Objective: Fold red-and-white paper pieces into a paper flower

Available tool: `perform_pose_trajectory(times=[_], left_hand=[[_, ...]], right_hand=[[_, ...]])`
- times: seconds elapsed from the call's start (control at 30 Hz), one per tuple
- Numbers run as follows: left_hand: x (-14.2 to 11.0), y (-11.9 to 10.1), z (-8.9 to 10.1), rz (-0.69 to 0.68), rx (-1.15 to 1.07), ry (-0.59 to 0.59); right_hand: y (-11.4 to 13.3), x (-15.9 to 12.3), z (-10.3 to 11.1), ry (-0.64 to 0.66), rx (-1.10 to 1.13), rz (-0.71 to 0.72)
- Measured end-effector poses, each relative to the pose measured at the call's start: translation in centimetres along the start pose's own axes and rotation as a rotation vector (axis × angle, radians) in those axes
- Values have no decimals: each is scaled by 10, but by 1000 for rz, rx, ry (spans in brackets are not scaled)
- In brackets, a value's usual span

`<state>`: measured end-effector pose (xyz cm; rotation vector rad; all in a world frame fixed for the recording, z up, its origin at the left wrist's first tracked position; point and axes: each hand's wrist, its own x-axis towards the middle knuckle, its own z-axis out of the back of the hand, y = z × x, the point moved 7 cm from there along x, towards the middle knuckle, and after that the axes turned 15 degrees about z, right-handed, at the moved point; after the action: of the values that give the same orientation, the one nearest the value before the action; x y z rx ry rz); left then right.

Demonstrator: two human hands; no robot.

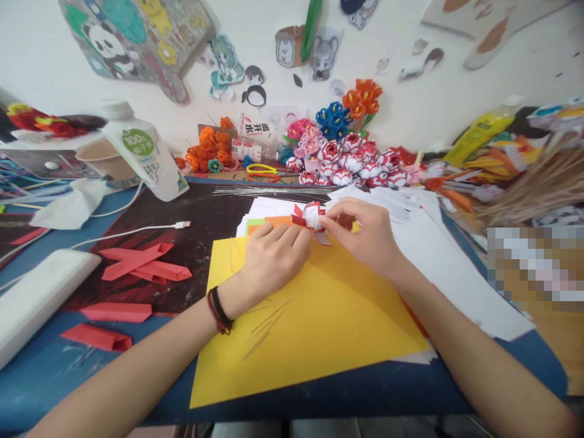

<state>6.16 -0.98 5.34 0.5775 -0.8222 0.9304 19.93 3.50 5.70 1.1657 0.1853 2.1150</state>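
A red and white folded paper flower (312,215) is held between my two hands above the far edge of a yellow sheet of paper (319,316). My left hand (278,252) is closed at the flower's left side, its back toward me and its fingertips hidden. From the right, my right hand (362,231) pinches the flower's white part between thumb and forefinger. Orange and green sheets (277,222) show from under the yellow one. Several folded red paper strips (141,263) lie on the dark mat to the left.
Many finished red and white paper flowers (353,161) are piled by the wall. A white bottle (146,152), a white power bank (45,298) with a cable and yellow-handled pliers (262,170) lie around. White paper sheets (460,267) spread at right. Thin wires (274,190) lie behind my hands.
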Motion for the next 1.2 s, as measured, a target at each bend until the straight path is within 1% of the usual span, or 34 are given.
perform_pose_trajectory(times=[0.33, 0.47, 0.57, 0.63, 0.7, 0.77, 0.93, 1.0, 1.07, 1.13, 1.2], left_hand=[[0, 0, 0, -9, 13, -23], [-1, 0, 0, -15, 27, -26], [-2, -1, -1, -26, 28, -14], [-3, 1, -3, -9, 17, 11], [-2, 6, -6, 46, -18, 44], [-2, 13, -10, 132, -69, 90], [-1, 35, -22, 444, -161, 205], [-3, 44, -27, 572, -218, 257], [-6, 51, -32, 670, -295, 302], [-7, 54, -35, 718, -361, 327], [-8, 55, -37, 728, -397, 333]], right_hand=[[2, -1, 2, 5, -94, 13], [1, 0, 2, 39, -105, 2], [-2, 0, 1, 76, -78, -7], [-5, 1, 2, 68, -66, -19], [-9, 1, 6, 33, -66, -36], [-11, 0, 8, 17, -67, -46], [-7, 0, 0, 124, -32, -4], [-5, 0, -2, 147, -20, 17], [-2, -1, -4, 159, -12, 43], [0, -1, -5, 166, -13, 64], [1, -2, -5, 167, -32, 78]])
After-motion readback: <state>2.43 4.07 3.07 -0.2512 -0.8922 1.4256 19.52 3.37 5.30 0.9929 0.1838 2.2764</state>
